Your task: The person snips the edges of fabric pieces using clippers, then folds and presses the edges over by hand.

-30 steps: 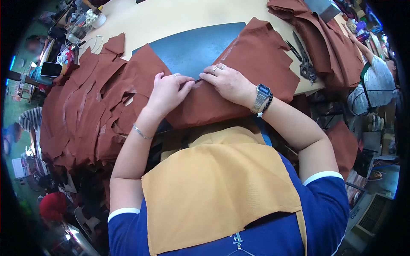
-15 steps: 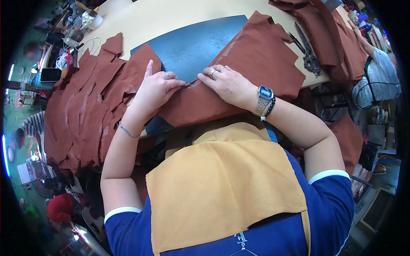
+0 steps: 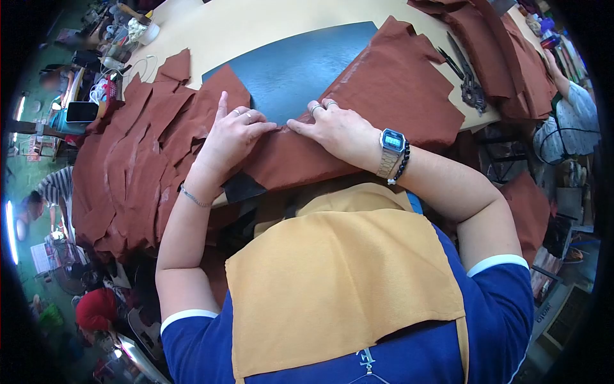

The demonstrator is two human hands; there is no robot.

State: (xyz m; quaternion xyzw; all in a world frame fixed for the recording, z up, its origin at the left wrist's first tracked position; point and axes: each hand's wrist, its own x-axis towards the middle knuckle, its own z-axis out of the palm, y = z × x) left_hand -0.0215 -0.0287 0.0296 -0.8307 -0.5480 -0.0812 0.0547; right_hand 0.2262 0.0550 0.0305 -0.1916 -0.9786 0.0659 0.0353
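Observation:
A large reddish-brown leather piece (image 3: 396, 83) lies over a dark board (image 3: 294, 61) at the table's near edge. At the piece's folded edge, my left hand (image 3: 236, 131) pinches the leather between thumb and fingers, with its index finger raised. My right hand (image 3: 336, 131), wearing rings, a watch and a beaded bracelet, presses its thumb and fingers on the same edge just to the right. The two hands' tips nearly meet. Whether the right fingers grip the leather or only rest on it is hard to see.
Overlapping brown leather pieces (image 3: 128, 173) hang at the left. Scissors (image 3: 470, 83) lie at the right near rolled leather (image 3: 483, 51). A white container (image 3: 148, 33) and a phone (image 3: 82, 112) are at the left. Other people (image 3: 566, 121) (image 3: 99, 310) are at both sides.
My right thumb and fingers have shifted slightly left along the folded edge. The whole view has moved a little; my left hand keeps its place on the leather.

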